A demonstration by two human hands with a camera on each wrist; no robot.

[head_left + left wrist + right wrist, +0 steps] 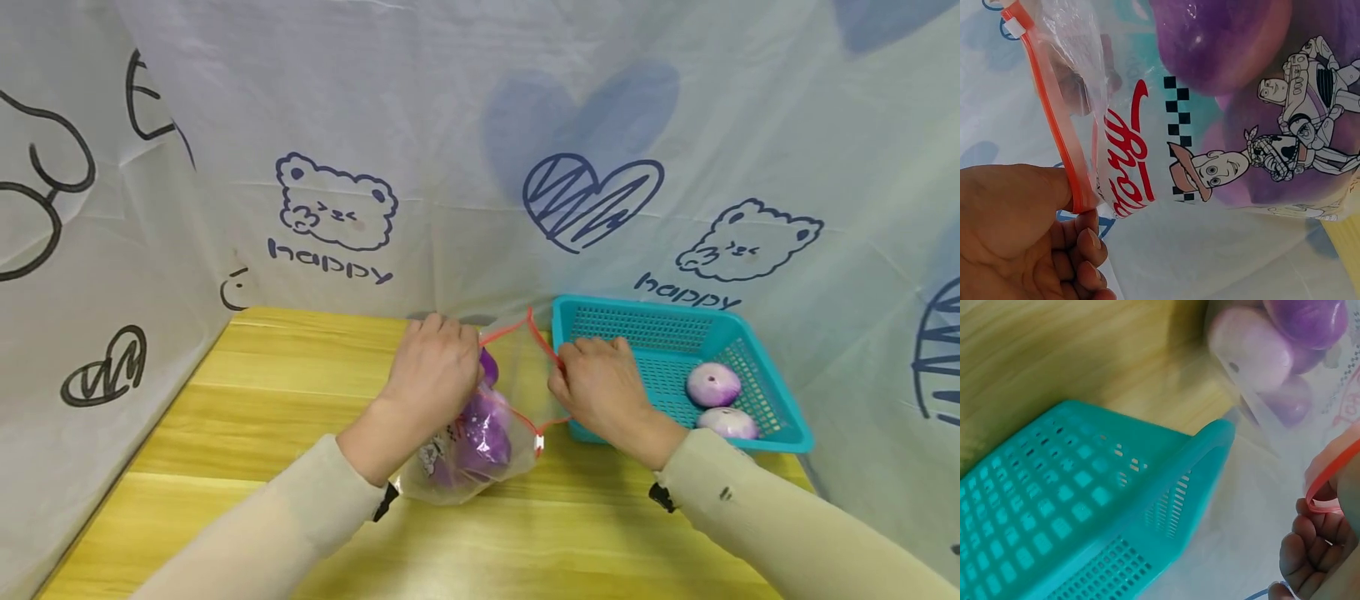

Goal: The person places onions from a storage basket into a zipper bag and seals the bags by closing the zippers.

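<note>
My left hand (438, 367) pinches one end of the red zip edge of a clear zip bag (457, 490). At the opposite end, my right hand (603, 385) pinches the same edge, and the bag's mouth stands spread between them. Several rounded purple-and-white pieces (483, 433) lie inside the bag. In the left wrist view, cartoon figures and red lettering (1125, 150) show on the bag's face, and a white slider (1015, 26) sits on the red zip strip (1054, 119). Thumb and fingers of the right hand (1316, 547) meet at the strip in the right wrist view.
A turquoise slotted basket (637, 305) stands at the back right, right beside the bag and partly behind my right hand. Two purple-and-white pieces (713, 384) lie in its right part. The wooden table (300, 367) meets a printed cloth (450, 167) at the back and sides.
</note>
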